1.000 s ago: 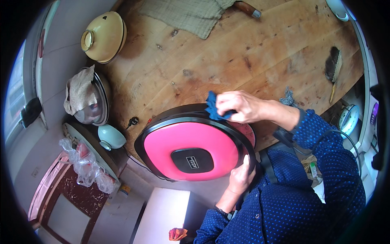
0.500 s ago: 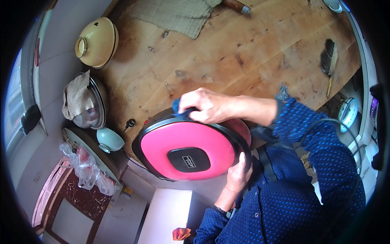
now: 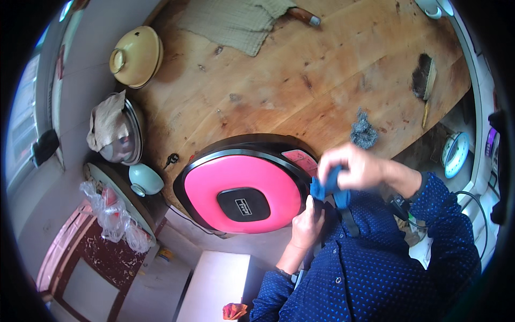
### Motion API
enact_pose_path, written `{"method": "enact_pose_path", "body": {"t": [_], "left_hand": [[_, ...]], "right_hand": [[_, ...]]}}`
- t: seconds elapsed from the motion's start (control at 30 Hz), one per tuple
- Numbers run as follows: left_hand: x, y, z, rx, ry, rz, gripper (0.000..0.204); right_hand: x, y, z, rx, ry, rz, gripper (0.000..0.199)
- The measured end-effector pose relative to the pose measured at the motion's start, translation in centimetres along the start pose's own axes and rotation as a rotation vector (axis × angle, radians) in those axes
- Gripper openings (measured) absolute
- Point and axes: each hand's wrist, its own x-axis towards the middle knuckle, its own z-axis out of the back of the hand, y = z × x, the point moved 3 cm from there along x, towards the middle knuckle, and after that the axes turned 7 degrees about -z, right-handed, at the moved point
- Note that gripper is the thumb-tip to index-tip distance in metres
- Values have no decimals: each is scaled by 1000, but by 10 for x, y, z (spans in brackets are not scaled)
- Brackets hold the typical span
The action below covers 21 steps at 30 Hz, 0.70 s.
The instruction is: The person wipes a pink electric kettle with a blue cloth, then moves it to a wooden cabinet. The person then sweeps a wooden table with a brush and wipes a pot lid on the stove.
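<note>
A pink and black electric griddle (image 3: 279, 188), closed and tilted up on its edge, leans at the near edge of the wooden table. My left hand (image 3: 307, 228) grips its rim on the side nearest me, thumb up; the other fingers are partly hidden. A blue cloth (image 3: 331, 183) is bunched in my right hand (image 3: 351, 165), just above my left thumb and beside the griddle's pink control panel (image 3: 300, 160). The right hand is slightly blurred. A grey steel-wool scourer (image 3: 363, 131) lies on the table beyond that hand.
A yellow enamel bowl (image 3: 138, 56), a cloth-draped metal basin (image 3: 134, 131) and a pale green bowl (image 3: 147, 180) stand along the left. A power plug (image 3: 171, 159) lies nearby. A greenish cloth (image 3: 230, 24) and a brush (image 3: 422, 78) are on the table (image 3: 268, 86).
My right hand has brought the blue cloth from the griddle's far rim rightward and nearer to me, beside my left hand. The griddle's control panel now shows.
</note>
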Motion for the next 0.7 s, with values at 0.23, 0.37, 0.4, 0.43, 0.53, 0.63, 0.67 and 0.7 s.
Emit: {"method": "enact_pose_path", "body": {"t": [0.23,0.37,0.4,0.43,0.53,0.63,0.67,0.7], "left_hand": [[-11,-17,8,157,-96,18,80],[-31,-27,19,240,-213,-45,81],[-37,-28,22,265,-264,-51,73],[-45,-28,25,278,-322,-48,68],[-78,-27,29,216,-548,16,49],[-120,-4,15,-307,-760,637,31],[-132,2,8,-413,-835,744,37],[-144,14,-3,-741,-794,992,52]], "right_hand": [[91,-13,-8,51,-262,-42,42],[54,-10,-43,-575,-328,315,28],[40,-11,-49,-624,-296,316,29],[27,-12,-53,-680,-273,305,29],[4,-20,-65,-740,-298,221,30],[5,-25,-74,-780,-465,249,31],[6,-28,-76,-799,-503,242,30],[8,-31,-81,-838,-531,285,30]]}}
